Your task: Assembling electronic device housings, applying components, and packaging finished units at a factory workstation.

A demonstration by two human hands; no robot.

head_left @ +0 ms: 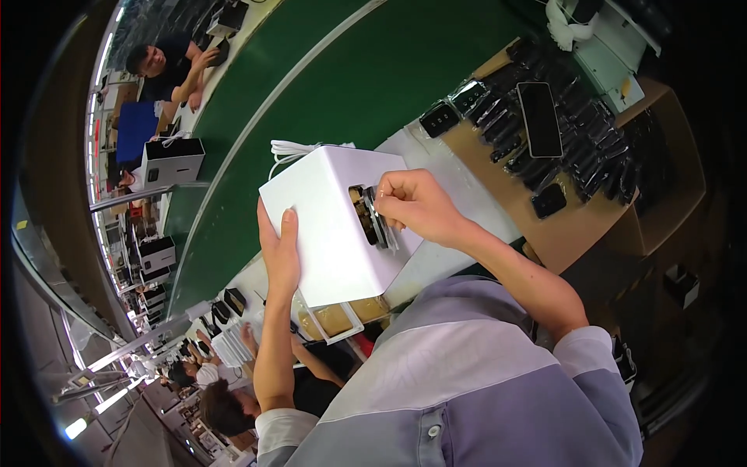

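Observation:
A white box-shaped housing (315, 226) stands tilted in front of me, with a rectangular cut-out in its right-hand face. My left hand (282, 253) grips its left side, thumb laid on the white face. At the cut-out, my right hand (420, 204) pinches a thin dark panel (380, 226) with clear film on it; the panel sits half out of the opening, at an angle. Inside the opening, yellowish and dark parts show in part. A coiled white cable (296, 149) lies behind the housing, and a white frame (342, 321) sticks out below its near edge.
To the right, a cardboard sheet (459, 159) bears several film-wrapped dark panels (510, 124) and a phone-like slab (540, 121). A green conveyor belt (342, 93) runs beyond the white bench. Other people (167, 74) work at the far left and lower left.

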